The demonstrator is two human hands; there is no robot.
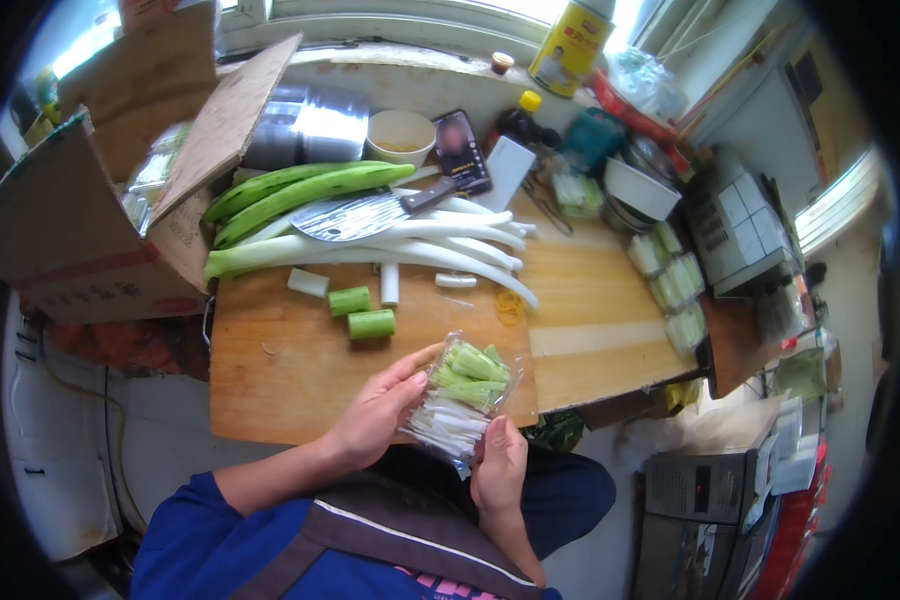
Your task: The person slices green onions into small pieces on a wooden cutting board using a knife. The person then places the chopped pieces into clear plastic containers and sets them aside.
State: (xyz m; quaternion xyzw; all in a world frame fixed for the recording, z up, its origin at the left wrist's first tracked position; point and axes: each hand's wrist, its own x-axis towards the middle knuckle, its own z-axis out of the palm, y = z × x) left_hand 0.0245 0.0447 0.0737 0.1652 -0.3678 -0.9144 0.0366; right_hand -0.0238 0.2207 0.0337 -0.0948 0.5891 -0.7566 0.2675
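Between my left hand and my right hand is a clear plastic box, gripped from both sides over the near edge of the cutting board. Green cucumber strips fill its far half, and white scallion shreds its near half. Beyond it on the board are two cut cucumber chunks and short white scallion pieces. A cleaver with a dark handle rests flat on a pile of long scallion stalks. Long whole cucumbers lie behind the blade.
An open cardboard box stands at the left. Yellow rubber bands lie near the board's right side. Several packed boxes line the table's right edge. A phone, a paper bowl and a yellow-capped bottle stand at the back.
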